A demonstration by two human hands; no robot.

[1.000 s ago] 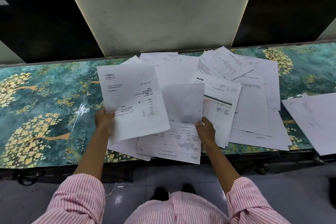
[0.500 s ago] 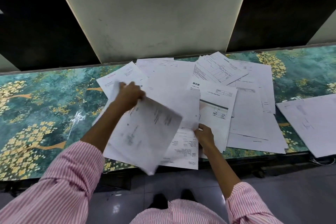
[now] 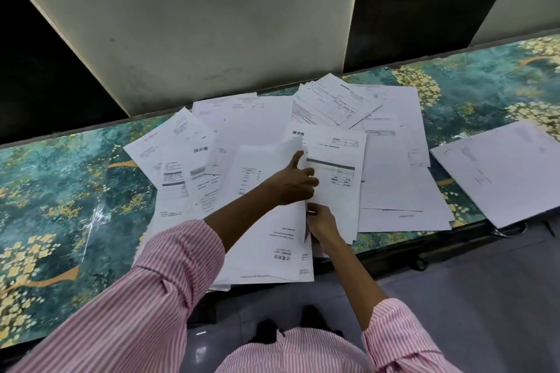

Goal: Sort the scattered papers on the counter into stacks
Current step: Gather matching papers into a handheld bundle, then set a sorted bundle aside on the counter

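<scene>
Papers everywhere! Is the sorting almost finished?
Not nearly. One separate stack already lies apart at the right end of the counter. Both hands are busy: the left hand and right hand grip a sheet over the middle. Left to do: the big overlapping pile, spread from the wall to the counter's front edge.

wall: pale panel between black ones | floor: grey tile
</scene>
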